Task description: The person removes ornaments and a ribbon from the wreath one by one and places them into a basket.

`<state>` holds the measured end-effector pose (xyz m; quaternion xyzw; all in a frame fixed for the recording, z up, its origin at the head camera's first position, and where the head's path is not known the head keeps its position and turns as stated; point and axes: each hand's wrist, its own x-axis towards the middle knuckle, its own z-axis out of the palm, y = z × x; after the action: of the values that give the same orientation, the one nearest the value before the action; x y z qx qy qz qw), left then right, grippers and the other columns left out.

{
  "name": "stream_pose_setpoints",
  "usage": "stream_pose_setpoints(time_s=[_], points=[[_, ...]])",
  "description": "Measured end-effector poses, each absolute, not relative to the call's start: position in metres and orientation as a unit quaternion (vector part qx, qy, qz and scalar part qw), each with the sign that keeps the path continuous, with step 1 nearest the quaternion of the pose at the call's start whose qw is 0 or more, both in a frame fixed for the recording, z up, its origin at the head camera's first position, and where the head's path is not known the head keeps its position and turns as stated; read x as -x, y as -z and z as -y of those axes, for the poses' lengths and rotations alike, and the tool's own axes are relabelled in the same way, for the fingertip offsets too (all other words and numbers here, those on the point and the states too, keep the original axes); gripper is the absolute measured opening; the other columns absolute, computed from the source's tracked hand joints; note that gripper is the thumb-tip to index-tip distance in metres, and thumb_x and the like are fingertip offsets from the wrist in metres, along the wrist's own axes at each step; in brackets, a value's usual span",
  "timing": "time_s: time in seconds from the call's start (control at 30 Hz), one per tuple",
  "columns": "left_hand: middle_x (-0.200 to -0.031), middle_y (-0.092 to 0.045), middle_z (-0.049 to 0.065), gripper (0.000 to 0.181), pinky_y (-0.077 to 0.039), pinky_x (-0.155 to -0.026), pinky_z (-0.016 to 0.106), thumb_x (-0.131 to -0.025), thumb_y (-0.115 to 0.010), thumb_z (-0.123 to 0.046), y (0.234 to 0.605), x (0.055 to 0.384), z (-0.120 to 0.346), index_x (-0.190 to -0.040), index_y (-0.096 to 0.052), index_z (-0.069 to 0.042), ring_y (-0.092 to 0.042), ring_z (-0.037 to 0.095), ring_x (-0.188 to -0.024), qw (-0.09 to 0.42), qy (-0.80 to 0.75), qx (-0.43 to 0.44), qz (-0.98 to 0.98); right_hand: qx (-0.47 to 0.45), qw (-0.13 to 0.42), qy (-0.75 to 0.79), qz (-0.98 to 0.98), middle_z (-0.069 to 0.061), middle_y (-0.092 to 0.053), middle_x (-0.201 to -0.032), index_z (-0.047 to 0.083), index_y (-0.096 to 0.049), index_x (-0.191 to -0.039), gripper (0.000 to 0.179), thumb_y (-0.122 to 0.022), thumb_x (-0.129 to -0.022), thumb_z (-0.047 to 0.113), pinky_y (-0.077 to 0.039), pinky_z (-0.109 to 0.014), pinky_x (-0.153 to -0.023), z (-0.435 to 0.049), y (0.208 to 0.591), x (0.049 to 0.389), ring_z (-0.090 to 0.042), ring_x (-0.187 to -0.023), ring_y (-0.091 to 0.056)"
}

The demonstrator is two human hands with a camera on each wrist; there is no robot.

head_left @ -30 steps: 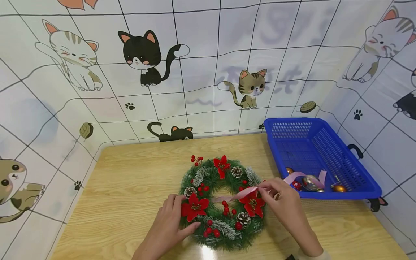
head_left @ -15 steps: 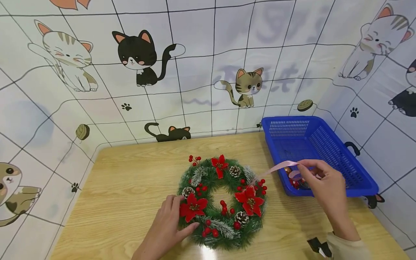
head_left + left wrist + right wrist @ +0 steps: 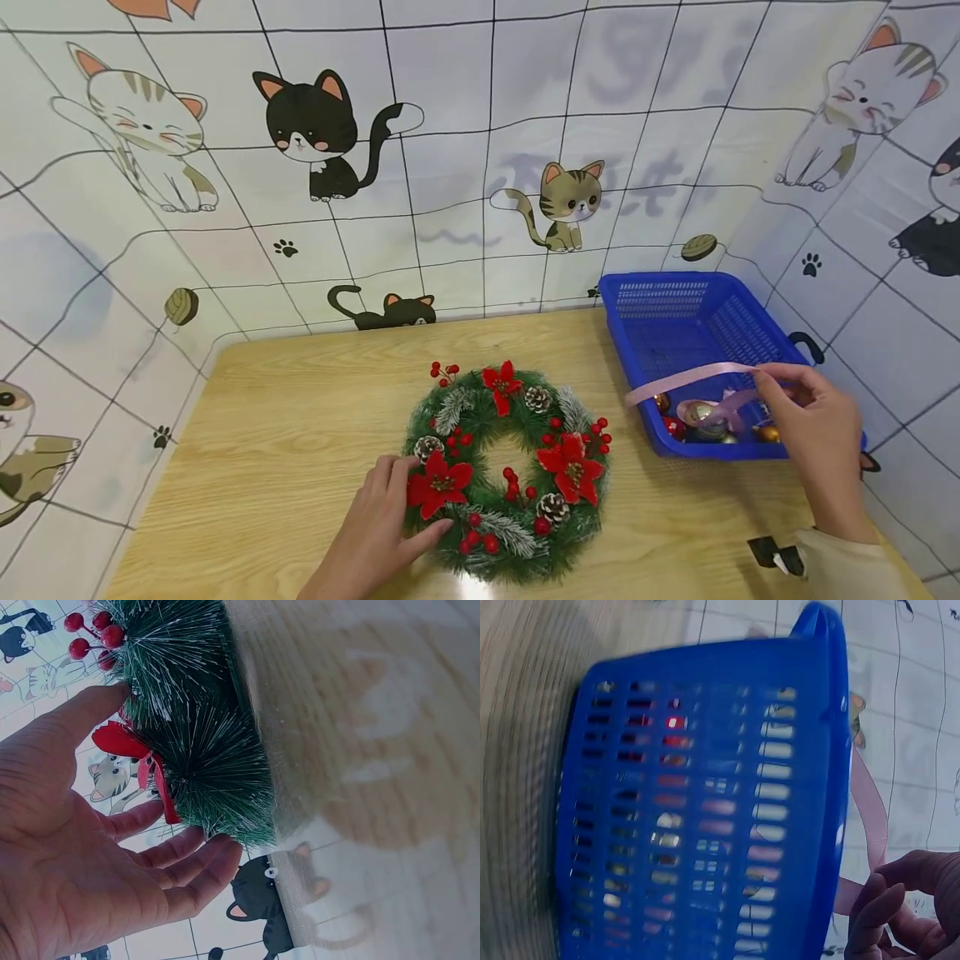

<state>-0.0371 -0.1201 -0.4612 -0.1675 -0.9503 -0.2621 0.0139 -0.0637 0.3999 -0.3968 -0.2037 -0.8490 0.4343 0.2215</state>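
My right hand (image 3: 819, 421) pinches a pink ribbon (image 3: 690, 377) above the front of a blue plastic basket (image 3: 731, 451). One end of the ribbon stretches left past the basket's rim; another part hangs down into it. In the right wrist view, fingertips (image 3: 877, 896) hold the ribbon (image 3: 870, 810) just beyond the basket wall. At the left side of a green wreath (image 3: 551, 560), my left hand (image 3: 375, 517) rests with spread, slightly bent fingers beside a red poinsettia (image 3: 441, 483). The left wrist view shows the thumb and fingertips touching the needles (image 3: 217, 765).
Several shiny baubles (image 3: 673, 428) lie in the basket's front part. Red berries (image 3: 480, 533), pinecones (image 3: 552, 507) and frosted sprigs decorate the wreath. Wood-grain table (image 3: 300, 417) surrounds it. A cat-print wall covering (image 3: 465, 192) stands behind and at both sides.
My right hand has moved right from the wreath to over the basket, drawing the pink ribbon off the wreath. My left hand has stayed at the wreath's left side.
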Motion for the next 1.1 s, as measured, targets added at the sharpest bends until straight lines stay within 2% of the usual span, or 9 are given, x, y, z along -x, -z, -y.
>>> stream_pose_setpoints(time_s=[0.17,0.33,0.4,0.47,0.57,0.67,0.73,0.87,1.1], points=[[-0.127,-0.054,0.009,0.088,-0.054,-0.094,0.053,-0.088,-0.086,-0.062,0.461,0.036,0.119,-0.145,-0.055,-0.002,-0.057,0.028,-0.111,0.017,0.269,0.168,0.948,0.245,0.212,-0.400,0.857,0.018,-0.060,-0.086,0.033,-0.069,-0.110,0.012,-0.072,-0.106,0.043,-0.042,-0.020,-0.054,-0.426,0.403,0.065,-0.010,-0.075,-0.051],[-0.127,-0.054,0.010,0.088,-0.054,-0.094,0.054,-0.088,-0.086,-0.061,0.461,0.035,0.118,-0.144,-0.055,-0.001,-0.058,0.029,-0.112,0.017,0.270,0.168,0.948,0.255,0.211,-0.341,0.880,0.028,-0.055,-0.083,0.005,-0.073,-0.122,0.035,-0.072,-0.106,0.035,-0.042,-0.014,-0.057,-0.445,0.405,0.064,0.008,-0.072,-0.048],[-0.128,-0.054,0.010,0.087,-0.054,-0.095,0.054,-0.088,-0.086,-0.061,0.461,0.034,0.119,-0.144,-0.055,-0.001,-0.058,0.029,-0.112,0.016,0.270,0.167,0.948,0.241,0.211,-0.301,0.898,0.015,-0.066,-0.081,-0.003,-0.073,-0.124,0.038,-0.073,-0.105,0.029,-0.040,-0.013,-0.056,-0.450,0.407,0.065,0.014,-0.070,-0.044],[-0.128,-0.054,0.010,0.087,-0.054,-0.095,0.054,-0.088,-0.087,-0.061,0.461,0.033,0.119,-0.144,-0.055,-0.002,-0.058,0.030,-0.113,0.017,0.270,0.165,0.948,0.209,0.202,-0.265,0.919,-0.006,-0.074,-0.085,-0.007,-0.072,-0.123,0.036,-0.072,-0.104,0.022,-0.040,-0.017,-0.057,-0.455,0.410,0.066,0.008,-0.073,-0.052],[-0.130,-0.054,0.011,0.086,-0.054,-0.097,0.055,-0.089,-0.087,-0.061,0.460,0.032,0.121,-0.144,-0.055,-0.002,-0.059,0.031,-0.115,0.019,0.270,0.164,0.948,0.157,0.169,-0.227,0.946,-0.034,-0.069,-0.108,-0.010,-0.070,-0.124,0.035,-0.069,-0.105,0.020,-0.042,-0.028,-0.059,-0.457,0.413,0.068,-0.020,-0.080,-0.062],[-0.131,-0.054,0.011,0.086,-0.053,-0.097,0.056,-0.089,-0.086,-0.060,0.459,0.032,0.122,-0.144,-0.056,-0.002,-0.058,0.032,-0.117,0.020,0.269,0.165,0.949,0.107,0.146,-0.214,0.960,-0.038,-0.065,-0.111,-0.011,-0.070,-0.124,0.036,-0.068,-0.107,0.021,-0.042,-0.040,-0.061,-0.454,0.414,0.069,-0.044,-0.087,-0.063],[-0.132,-0.055,0.011,0.085,-0.053,-0.096,0.056,-0.089,-0.086,-0.060,0.458,0.032,0.123,-0.145,-0.056,-0.003,-0.058,0.032,-0.118,0.021,0.265,0.164,0.950,0.097,0.138,-0.212,0.963,-0.040,-0.063,-0.116,-0.011,-0.069,-0.125,0.039,-0.065,-0.109,0.024,-0.046,-0.049,-0.063,-0.448,0.415,0.070,-0.049,-0.088,-0.063],[-0.135,-0.055,0.012,0.085,-0.052,-0.094,0.057,-0.089,-0.087,-0.058,0.457,0.033,0.122,-0.148,-0.057,-0.004,-0.058,0.031,-0.117,0.029,0.269,0.164,0.949,0.095,0.149,-0.207,0.962,-0.043,-0.059,-0.130,-0.011,-0.069,-0.125,0.039,-0.061,-0.109,0.023,-0.044,-0.070,-0.082,-0.438,0.414,0.068,-0.058,-0.103,-0.062],[-0.154,-0.049,0.018,0.089,-0.047,-0.109,0.065,-0.098,-0.079,-0.057,0.457,0.032,0.111,-0.158,-0.046,0.000,-0.052,0.042,-0.139,0.031,0.310,0.154,0.938,0.069,0.156,-0.222,0.960,-0.035,-0.062,-0.131,-0.007,-0.066,-0.134,0.044,-0.056,-0.114,0.030,-0.046,-0.065,-0.079,-0.416,0.407,0.063,-0.051,-0.105,-0.061]])
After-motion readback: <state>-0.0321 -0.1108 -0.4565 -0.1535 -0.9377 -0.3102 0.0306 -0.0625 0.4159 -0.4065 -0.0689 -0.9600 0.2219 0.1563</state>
